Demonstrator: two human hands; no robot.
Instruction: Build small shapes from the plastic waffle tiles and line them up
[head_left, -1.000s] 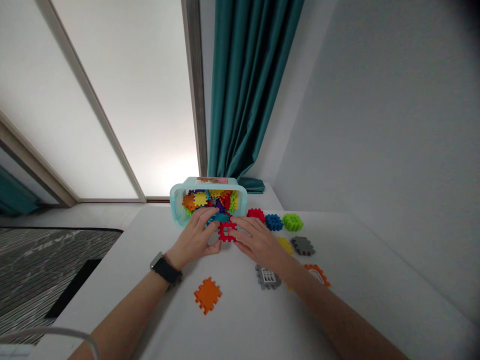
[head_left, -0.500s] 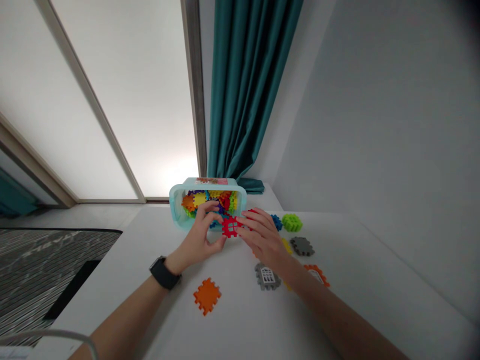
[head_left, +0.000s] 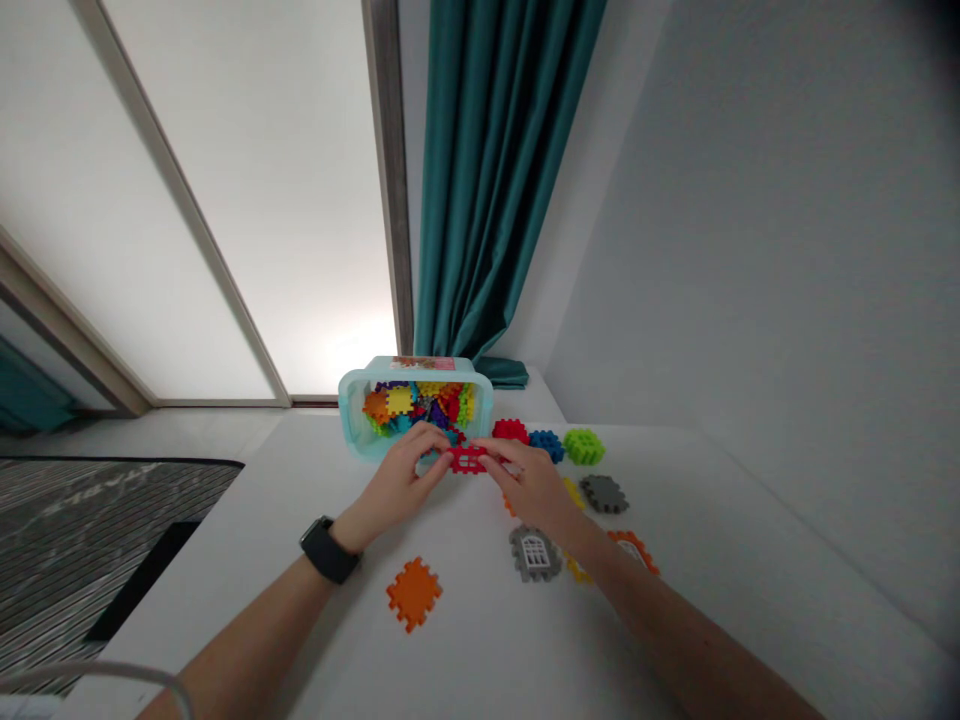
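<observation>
Between my two hands is a red interlocking building tile (head_left: 469, 460) with a window-like cutout, held just in front of the bin and tilted so it looks narrow. My left hand (head_left: 411, 468) pinches its left edge between thumb and fingers; a black watch (head_left: 330, 549) is on that wrist. The tile's right edge is gripped by the fingers of my right hand (head_left: 531, 482). A light-blue plastic bin (head_left: 347, 412) full of mixed coloured tiles stands right behind both hands. Beyond my right hand lies a red stack of tiles (head_left: 511, 430).
Blue tiles (head_left: 547, 444) and a green stack (head_left: 584, 446) sit at the back right. A dark grey tile (head_left: 604, 493), a grey window tile (head_left: 535, 553), an orange-edged tile (head_left: 634, 549) and partly hidden yellow tiles surround my right arm. An orange tile (head_left: 415, 594) lies in front.
The red tile has tipped from facing me to a flatter angle. My right hand has drawn slightly nearer to me, uncovering the red stack behind it. My left fingers have closed in and lowered.
</observation>
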